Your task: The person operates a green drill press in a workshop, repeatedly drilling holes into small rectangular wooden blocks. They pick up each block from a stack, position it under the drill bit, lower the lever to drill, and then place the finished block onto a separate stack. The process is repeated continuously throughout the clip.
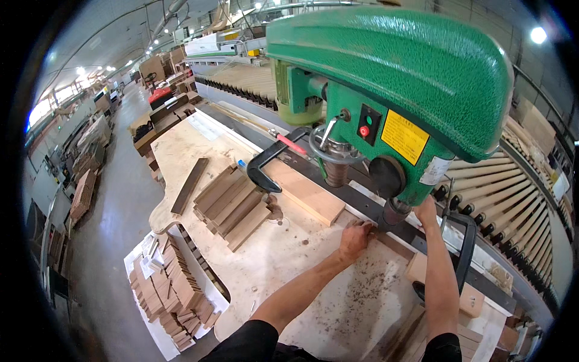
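The brown wooden strip (393,246) lies along the fence, its left end at your left hand (356,239) and its middle near the drill chuck (395,212). Your left fingers curl at that end; I cannot tell whether they pinch or only press. Your right hand (426,211) reaches behind the chuck, its fingers hidden, so I cannot tell its grip.

Dusty tabletop (329,301) spreads between your forearms. To your left, a pale board (310,196) lies along the fence, with a black clamp (260,177) near its far end and stacked strips (232,205) beyond; the table's curved left edge borders the aisle (129,175). A second clamp (470,247) stands just right of your right forearm.

On the green drill press (386,78), a yellow label (405,137) carries fine dark print, too small to read, above a white sticker (435,171).
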Demonstrator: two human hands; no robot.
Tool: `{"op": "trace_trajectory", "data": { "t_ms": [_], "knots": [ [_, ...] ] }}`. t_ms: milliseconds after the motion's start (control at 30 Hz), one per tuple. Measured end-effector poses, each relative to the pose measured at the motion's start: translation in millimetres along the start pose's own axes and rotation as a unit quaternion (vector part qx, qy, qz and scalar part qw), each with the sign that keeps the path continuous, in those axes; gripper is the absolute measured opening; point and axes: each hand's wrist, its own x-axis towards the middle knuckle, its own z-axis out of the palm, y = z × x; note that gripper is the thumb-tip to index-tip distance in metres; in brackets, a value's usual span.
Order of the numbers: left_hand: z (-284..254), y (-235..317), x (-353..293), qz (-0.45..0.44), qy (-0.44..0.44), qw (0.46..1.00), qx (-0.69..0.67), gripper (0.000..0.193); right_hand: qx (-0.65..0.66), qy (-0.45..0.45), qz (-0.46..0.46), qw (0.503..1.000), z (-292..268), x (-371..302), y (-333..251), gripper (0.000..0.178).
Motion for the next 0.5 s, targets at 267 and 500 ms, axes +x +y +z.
{"op": "trace_trajectory", "data": {
  "t_ms": [267, 500],
  "knots": [
    [5.7, -4.0, -6.5, 0.132, -0.008, 0.987, 0.092, 0.026, 0.240, 0.037, 0.144, 0.959, -137.2, -51.8, 60.1, 0.036],
    [-3.4, -41.7, -34.5, 0.226, -0.134, 0.940, 0.218, 0.029, 0.173, 0.055, 0.150, 0.972, -234.9, -14.4, -38.7, 0.033]
  ]
}}
